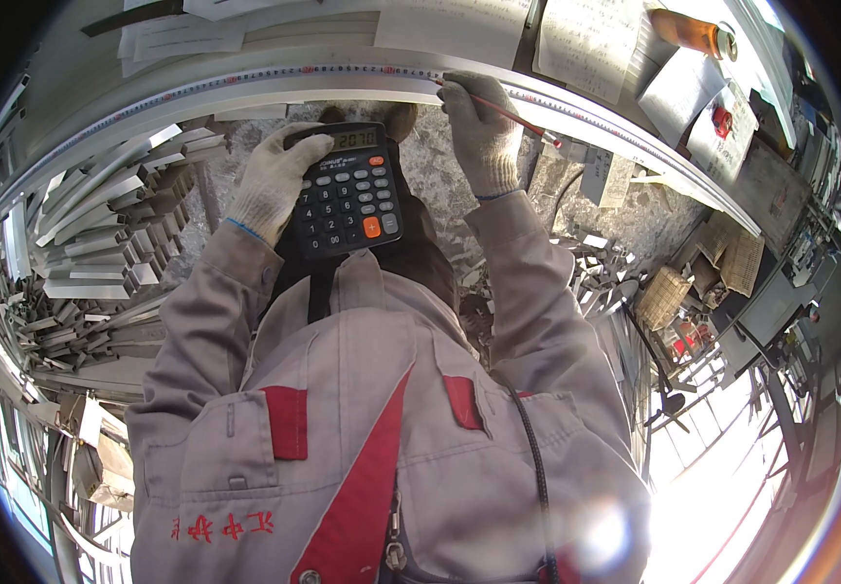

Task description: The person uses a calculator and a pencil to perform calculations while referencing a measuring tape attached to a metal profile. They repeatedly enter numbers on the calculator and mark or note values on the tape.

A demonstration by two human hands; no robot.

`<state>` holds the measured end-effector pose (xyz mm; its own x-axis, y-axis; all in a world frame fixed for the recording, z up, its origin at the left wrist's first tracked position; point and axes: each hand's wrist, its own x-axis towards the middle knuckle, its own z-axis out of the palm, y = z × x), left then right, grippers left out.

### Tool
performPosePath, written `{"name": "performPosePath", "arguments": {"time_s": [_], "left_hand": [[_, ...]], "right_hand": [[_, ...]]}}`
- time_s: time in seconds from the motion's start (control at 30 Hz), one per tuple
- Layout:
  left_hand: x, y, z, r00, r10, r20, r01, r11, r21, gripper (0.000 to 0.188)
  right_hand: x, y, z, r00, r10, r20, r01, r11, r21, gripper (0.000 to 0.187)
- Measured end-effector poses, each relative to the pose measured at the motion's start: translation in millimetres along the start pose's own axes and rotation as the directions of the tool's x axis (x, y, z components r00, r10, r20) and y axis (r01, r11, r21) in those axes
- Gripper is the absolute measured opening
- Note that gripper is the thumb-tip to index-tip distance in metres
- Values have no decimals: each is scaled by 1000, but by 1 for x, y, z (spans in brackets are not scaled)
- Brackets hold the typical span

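My left hand [273,180], in a white knitted glove, grips the upper left side of a black desk calculator [350,200]. The thumb lies over its top beside the lit display; grey keys and a few orange ones face up. My right hand [484,136], gloved alike, is closed around a slim red pencil [510,114]. One end of the pencil reaches the long measuring tape [216,84], and the other sticks out to the right past the fingers. The tape runs along a long white bar [343,90] at the far side, in front of my hands.
Handwritten sheets [588,44] lie beyond the bar, with an orange bottle [688,33] on its side and a small red object [722,122]. Stacked metal profiles [114,209] fill the left. Offcuts and a tan box [664,298] stand lower right.
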<state>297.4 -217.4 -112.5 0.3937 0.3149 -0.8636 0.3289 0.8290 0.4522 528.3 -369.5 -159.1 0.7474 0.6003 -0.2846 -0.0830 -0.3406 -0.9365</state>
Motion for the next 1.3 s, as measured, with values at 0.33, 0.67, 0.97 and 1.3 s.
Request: {"name": "performPosePath", "arguments": {"time_s": [0.33,0.67,0.97,1.3], "left_hand": [[-11,18,8,999,40,-7,-40,997,71,34],[-15,25,12,997,70,-28,-62,971,229,41],[-9,19,10,997,76,-14,-68,951,301,43],[-15,25,18,994,105,-41,-82,926,369,41]], "right_hand": [[-92,-45,-10,978,206,17,-207,974,96,22],[-143,-65,-13,994,113,-5,-113,992,-58,20],[-146,-61,-13,991,-136,-6,134,982,-129,23],[-155,-72,-20,977,210,46,-214,966,142,20]]}}
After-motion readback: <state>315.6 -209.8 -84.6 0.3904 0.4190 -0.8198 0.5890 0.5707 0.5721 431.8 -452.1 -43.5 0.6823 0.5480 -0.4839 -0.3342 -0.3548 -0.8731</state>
